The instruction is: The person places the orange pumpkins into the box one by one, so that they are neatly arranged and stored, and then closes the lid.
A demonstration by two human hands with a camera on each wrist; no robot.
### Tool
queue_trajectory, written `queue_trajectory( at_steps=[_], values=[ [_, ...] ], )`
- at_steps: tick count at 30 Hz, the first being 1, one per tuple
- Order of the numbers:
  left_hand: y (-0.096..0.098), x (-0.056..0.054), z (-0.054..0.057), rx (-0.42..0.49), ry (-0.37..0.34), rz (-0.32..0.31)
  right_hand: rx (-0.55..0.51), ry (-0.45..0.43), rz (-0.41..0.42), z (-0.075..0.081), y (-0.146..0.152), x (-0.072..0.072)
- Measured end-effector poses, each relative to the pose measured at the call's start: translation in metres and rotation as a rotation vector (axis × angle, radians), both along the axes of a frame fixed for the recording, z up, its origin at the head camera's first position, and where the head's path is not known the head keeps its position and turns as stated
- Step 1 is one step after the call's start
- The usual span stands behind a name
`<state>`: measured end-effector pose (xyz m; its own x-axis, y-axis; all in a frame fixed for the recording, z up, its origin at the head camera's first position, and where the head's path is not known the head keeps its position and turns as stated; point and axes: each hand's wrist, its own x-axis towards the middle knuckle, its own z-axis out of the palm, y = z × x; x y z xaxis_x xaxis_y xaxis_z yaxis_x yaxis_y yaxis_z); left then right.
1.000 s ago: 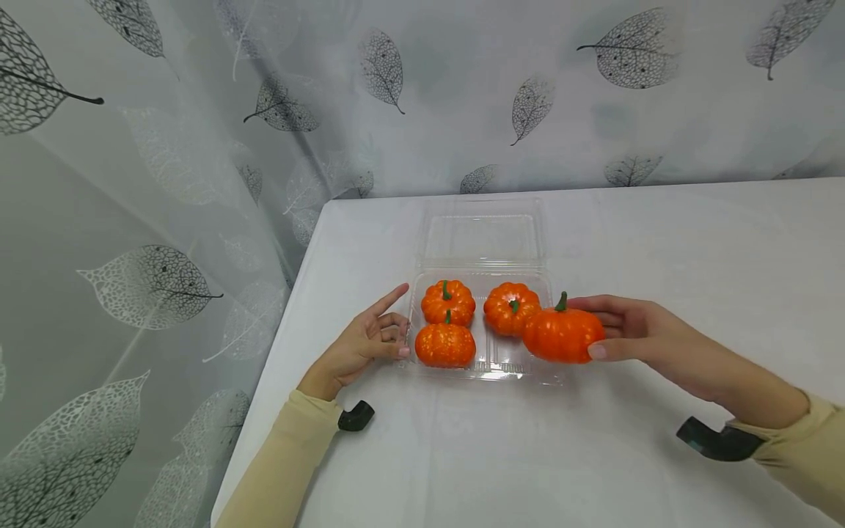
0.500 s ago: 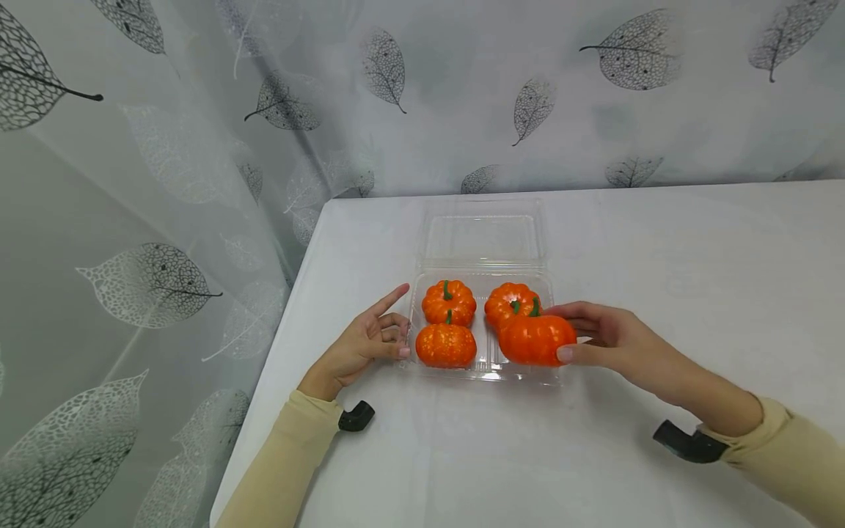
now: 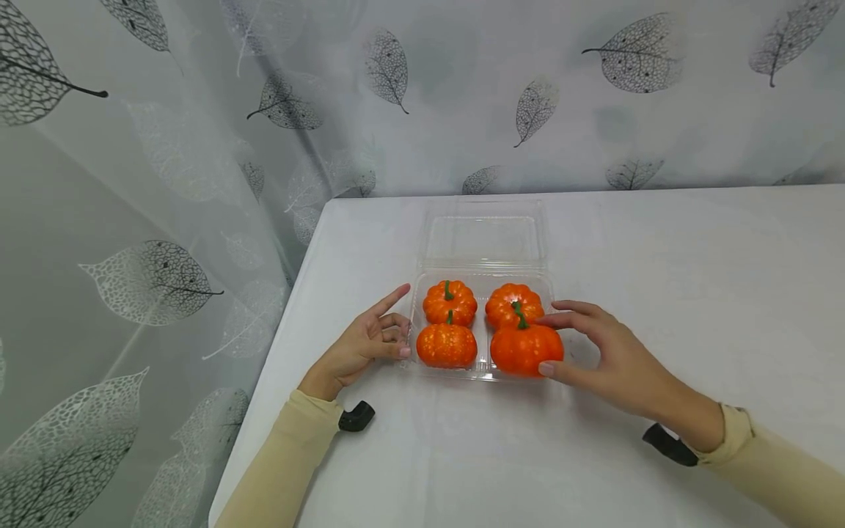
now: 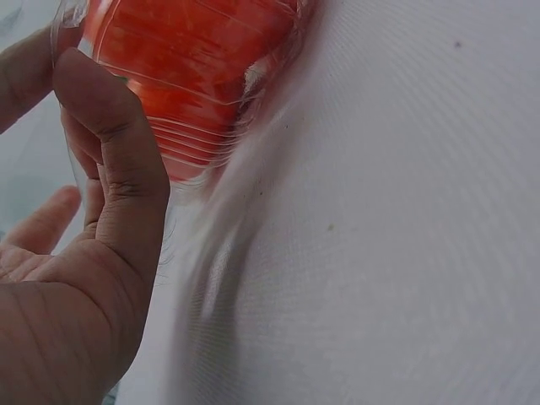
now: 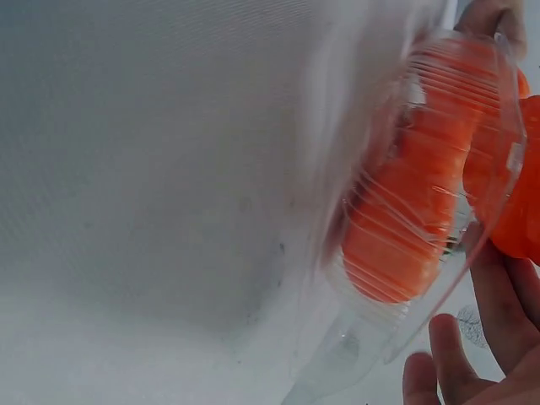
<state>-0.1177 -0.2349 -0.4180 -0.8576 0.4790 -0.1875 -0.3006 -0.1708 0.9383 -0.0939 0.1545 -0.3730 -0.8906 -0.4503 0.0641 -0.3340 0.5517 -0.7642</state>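
Note:
A clear plastic clamshell container (image 3: 483, 345) lies on the white table with its lid (image 3: 482, 236) folded back. My left hand (image 3: 366, 341) pinches its left rim between thumb and fingers. Two small orange pumpkins, one at the back left (image 3: 451, 302) and a speckled one in front of it (image 3: 446, 346), sit in the left half. A third pumpkin (image 3: 510, 302) is at the back right. My right hand (image 3: 610, 359) holds a larger orange pumpkin (image 3: 526, 350) by its right side, over the front right of the container. In the right wrist view this pumpkin (image 5: 525, 207) shows above the rim.
A white cloth covers the table (image 3: 693, 293), whose left edge runs down past my left forearm. Leaf-patterned curtains (image 3: 462, 95) hang behind and to the left. A black wrist mount (image 3: 670, 444) sticks out from my right sleeve, another (image 3: 356, 416) from the left.
My right hand has carried the larger pumpkin leftward and slightly down, from beyond the container's right edge to over its front right part. My left hand has stayed at the rim.

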Motion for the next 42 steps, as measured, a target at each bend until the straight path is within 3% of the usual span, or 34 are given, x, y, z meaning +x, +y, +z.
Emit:
queue_trajectory(
  at_steps=[7, 14, 18, 31, 38, 42],
  values=[
    [0.001, 0.0, 0.0, -0.005, -0.003, 0.001, 0.052, 0.074, 0.01, -0.013, -0.002, -0.004],
    [0.001, 0.001, 0.003, -0.011, -0.005, 0.005, 0.065, 0.302, 0.048, -0.021, -0.004, -0.008],
    [0.001, 0.001, 0.004, -0.007, -0.01, 0.008, 0.114, 0.371, 0.05, -0.024, -0.004, -0.009],
    [0.001, 0.0, 0.002, -0.001, -0.005, 0.006, 0.142, 0.421, 0.078, -0.027, -0.001, -0.008],
    [0.001, 0.001, 0.002, -0.001, -0.008, 0.006, 0.078, 0.435, 0.046, -0.023, -0.001, -0.001],
    [0.001, 0.001, 0.002, 0.002, -0.009, 0.006, 0.016, 0.45, 0.069, -0.021, -0.003, 0.003]
  ],
)
